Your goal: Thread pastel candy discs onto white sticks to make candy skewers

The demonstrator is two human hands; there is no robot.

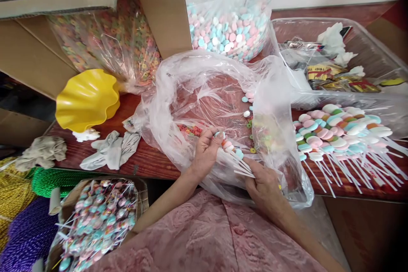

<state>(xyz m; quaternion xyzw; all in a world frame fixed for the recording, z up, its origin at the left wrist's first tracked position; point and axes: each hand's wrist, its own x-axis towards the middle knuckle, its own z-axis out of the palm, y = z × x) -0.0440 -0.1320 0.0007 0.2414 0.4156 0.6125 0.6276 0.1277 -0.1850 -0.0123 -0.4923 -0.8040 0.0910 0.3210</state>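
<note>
My left hand (205, 151) pinches a pastel candy at the tip of a thin white stick inside a crumpled clear plastic bag (204, 93). My right hand (263, 185) is closed round the lower ends of a small bunch of white sticks (240, 165) that carry pink and blue candies. Loose candy rings and pastel discs (250, 125) lie on the bag's plastic just beyond my fingers.
Finished candy sticks (338, 134) are piled at right. A bag of pastel discs (231, 25), a cardboard box with candy rings (108, 38), a yellow wavy bowl (87, 97), a clear tray (376, 51) and a box of wrapped sticks (98, 216) surround them.
</note>
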